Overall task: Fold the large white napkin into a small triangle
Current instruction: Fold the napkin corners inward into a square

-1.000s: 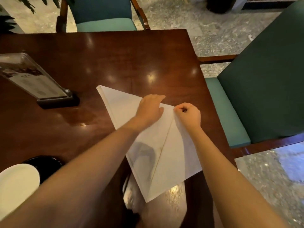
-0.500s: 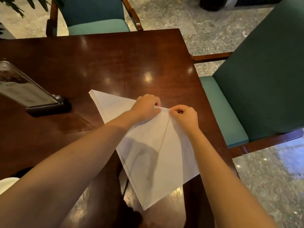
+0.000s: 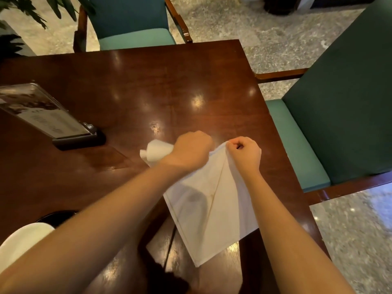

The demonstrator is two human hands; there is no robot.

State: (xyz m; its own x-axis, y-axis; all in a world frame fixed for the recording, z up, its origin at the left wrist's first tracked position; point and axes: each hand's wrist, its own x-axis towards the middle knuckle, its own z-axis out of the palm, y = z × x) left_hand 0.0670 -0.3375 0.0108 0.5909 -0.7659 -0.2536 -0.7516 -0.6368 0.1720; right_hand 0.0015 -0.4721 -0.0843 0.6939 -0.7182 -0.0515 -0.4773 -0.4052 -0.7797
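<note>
The white napkin [image 3: 214, 204] is a folded triangle with a crease down its middle, its point toward me over the dark wooden table [image 3: 148, 85]. My left hand [image 3: 191, 149] grips its top edge in a fist, and the far left corner curls up loosely beside the knuckles. My right hand [image 3: 244, 153] pinches the same top edge just to the right. The upper edge is lifted off the table between both hands.
A clear menu stand on a black base [image 3: 53, 119] sits at the left. A white plate [image 3: 23, 245] on a black dish lies at the lower left. Green chairs stand at the far side [image 3: 131, 24] and at the right [image 3: 331, 115].
The napkin's far left corner, which lay flat and stretched out, has been gathered in and now curls up by my left hand. Both hands have lifted the top edge.
</note>
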